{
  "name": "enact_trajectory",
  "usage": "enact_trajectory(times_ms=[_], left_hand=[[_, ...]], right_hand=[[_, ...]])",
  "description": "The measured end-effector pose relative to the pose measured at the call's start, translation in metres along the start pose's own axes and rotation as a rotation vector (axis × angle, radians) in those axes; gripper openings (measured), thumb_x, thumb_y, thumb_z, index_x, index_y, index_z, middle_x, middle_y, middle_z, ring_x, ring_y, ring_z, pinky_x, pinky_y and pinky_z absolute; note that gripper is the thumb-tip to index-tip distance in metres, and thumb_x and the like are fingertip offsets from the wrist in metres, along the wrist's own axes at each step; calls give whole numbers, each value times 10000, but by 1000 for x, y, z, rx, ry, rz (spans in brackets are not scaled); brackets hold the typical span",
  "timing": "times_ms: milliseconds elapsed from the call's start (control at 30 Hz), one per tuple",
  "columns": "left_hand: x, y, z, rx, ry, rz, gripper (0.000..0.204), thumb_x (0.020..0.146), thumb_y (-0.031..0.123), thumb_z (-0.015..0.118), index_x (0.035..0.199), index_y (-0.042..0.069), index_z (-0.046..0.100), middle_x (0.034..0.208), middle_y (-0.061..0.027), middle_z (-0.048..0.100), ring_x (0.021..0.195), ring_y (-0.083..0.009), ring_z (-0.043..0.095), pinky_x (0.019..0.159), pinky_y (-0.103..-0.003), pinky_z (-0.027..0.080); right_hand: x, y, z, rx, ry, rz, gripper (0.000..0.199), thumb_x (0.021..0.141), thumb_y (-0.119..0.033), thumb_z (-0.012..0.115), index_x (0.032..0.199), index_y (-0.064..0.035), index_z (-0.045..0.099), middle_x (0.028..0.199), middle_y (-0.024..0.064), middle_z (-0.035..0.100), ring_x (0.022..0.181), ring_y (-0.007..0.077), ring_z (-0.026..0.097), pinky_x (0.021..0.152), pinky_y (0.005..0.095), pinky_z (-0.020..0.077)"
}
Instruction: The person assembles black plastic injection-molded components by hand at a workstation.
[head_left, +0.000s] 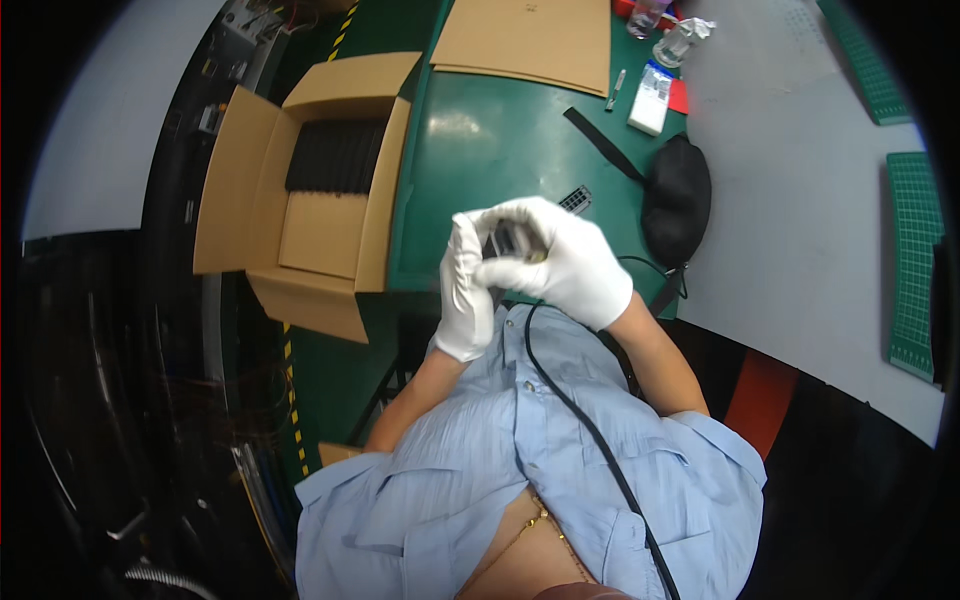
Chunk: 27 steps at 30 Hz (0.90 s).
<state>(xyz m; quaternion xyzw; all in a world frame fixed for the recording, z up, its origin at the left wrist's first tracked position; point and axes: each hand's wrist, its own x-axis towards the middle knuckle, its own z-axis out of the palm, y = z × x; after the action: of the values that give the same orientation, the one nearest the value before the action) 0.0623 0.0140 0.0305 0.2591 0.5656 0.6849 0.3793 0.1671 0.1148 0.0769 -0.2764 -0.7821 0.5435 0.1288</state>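
A small part (508,240), dark with some grey and blurred, sits between the two gloved hands, above the near edge of the green table (478,145). The right hand (578,262) holds it, thumb below and fingers arched over the top, curled round it in a loose ring. The left hand (464,295) stands close along the part's left side, fingers together and pointing up; whether it also grips the part, I cannot tell. Both hands wear white gloves.

Just beyond the right hand lies a black slotted piece (576,200). To the right, a black pouch (676,205) rests near the table's right edge, a black strap (606,146) reaching up and left from it. Farther up are a pen (616,90), a white pack (650,104) and a jar (684,43). Flat cardboard (525,42) covers the far end.

Left of the table stands an open carton (318,235), black pieces (337,157) lying in its far part. A black cable (592,425) runs down over the person's blue shirt (445,490).
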Motion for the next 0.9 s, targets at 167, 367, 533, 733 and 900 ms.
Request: enact_trajectory(times_ms=[167, 367, 533, 733, 900], left_hand=[[-8, 8, -6, 19, 50, -134, 760, 1045, 616, 155, 731, 49, 551, 595, 5, 522, 502, -47, 436, 499, -228, 355], [-12, -2, -6, 204, -74, 11, 762, 1052, 585, 117, 630, 47, 453, 514, 19, 368, 471, -82, 317, 483, -276, 268], [-13, -3, -5, 270, -145, 22, 763, 1061, 562, 86, 575, 86, 429, 510, 19, 390, 465, -76, 316, 480, -244, 252], [-14, -4, -8, 285, -166, 28, 742, 1066, 532, 75, 593, 62, 400, 517, 1, 353, 473, -100, 313, 493, -284, 272], [-21, -4, -9, 307, -203, 50, 737, 1074, 493, 80, 620, 29, 428, 534, -30, 352, 484, -131, 329, 512, -304, 305]], right_hand=[[-29, 1, 1, -144, 143, -161, 311, 934, -296, 657, 1158, -90, 592, 959, 135, 674, 779, 334, 700, 689, 388, 556], [-30, 18, -3, -454, 313, -565, 108, 805, -123, 710, 900, -107, 661, 841, 42, 650, 667, 247, 657, 554, 347, 496], [-50, 16, -7, -683, 231, -683, 220, 688, -128, 688, 905, -139, 655, 791, 4, 618, 598, 197, 605, 509, 340, 468], [-63, 18, -4, -552, 225, -718, 327, 691, -176, 828, 965, -114, 660, 791, 11, 664, 571, 174, 602, 497, 303, 426], [-59, 21, -4, -659, 261, -644, 191, 707, -154, 709, 892, -149, 659, 796, -16, 634, 595, 190, 597, 510, 338, 449]])
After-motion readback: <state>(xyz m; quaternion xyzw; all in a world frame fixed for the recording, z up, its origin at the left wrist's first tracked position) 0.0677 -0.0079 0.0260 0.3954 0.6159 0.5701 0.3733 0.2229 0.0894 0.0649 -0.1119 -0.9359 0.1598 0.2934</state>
